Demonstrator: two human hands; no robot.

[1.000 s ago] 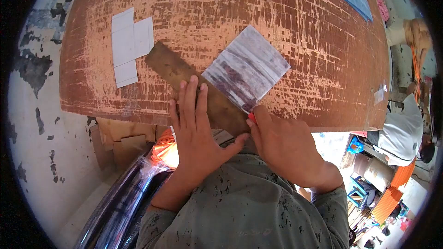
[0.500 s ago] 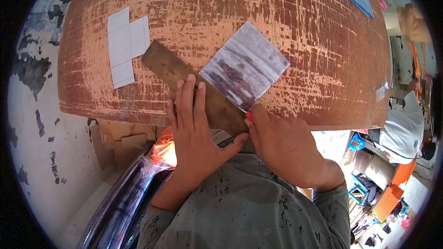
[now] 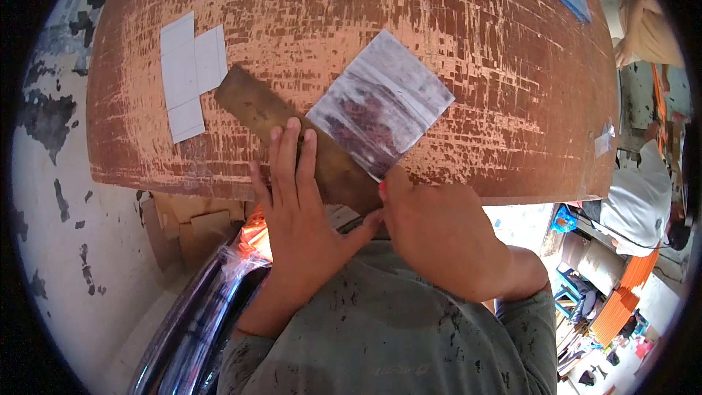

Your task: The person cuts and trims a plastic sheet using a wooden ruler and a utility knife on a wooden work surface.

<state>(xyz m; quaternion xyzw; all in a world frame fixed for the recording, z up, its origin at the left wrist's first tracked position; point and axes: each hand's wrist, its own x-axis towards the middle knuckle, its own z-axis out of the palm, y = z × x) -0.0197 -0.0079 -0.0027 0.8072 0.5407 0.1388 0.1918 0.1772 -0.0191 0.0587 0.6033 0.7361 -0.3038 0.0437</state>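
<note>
Fingers of the left hand [image 3: 301,227], a little apart, are resting on a long, flat brown bar [image 3: 338,170]. The right hand [image 3: 442,238] is pinching a small red thing [image 3: 382,189] (mostly hiding). A square, cloudy white-and-dark sheet [image 3: 382,102] is lying along the bar on the patchy red-brown counter [image 3: 512,139].

Head-worn view, facing forward and down; close above worktable [image 3: 512,117]

Bright light covers the bench [image 3: 512,132], its edges bowed by wide-angle distortion; corners fall black, and glare streaks the plastic wrapping [image 3: 179,333] at lower left.
</note>
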